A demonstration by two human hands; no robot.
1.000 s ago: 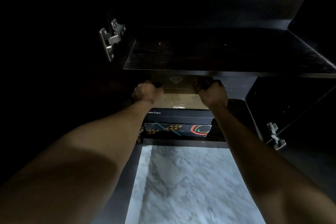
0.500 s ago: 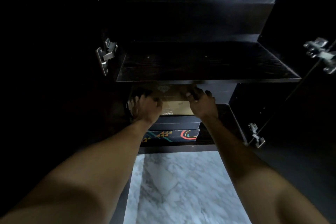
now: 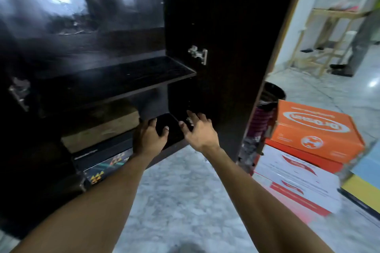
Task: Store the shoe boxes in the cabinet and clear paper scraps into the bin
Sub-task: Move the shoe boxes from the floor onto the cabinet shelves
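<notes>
A brown cardboard shoe box lies on the bottom shelf of the dark cabinet, stacked on a black box with a coloured pattern. My left hand hovers just right of the brown box, fingers spread, holding nothing. My right hand is also empty with fingers apart, in front of the cabinet's open right door. An orange shoe box tops a stack of white and red boxes on the floor at right.
A dark bin stands behind the door, beyond the orange box. Blue and yellow boxes sit at the far right. A wooden rack and a person stand in the back right. Marble floor lies below my arms.
Both hands have let go of the brown box and pulled back out of the cabinet, open. My view has swung to the right, bringing the stacked boxes and bin into sight.
</notes>
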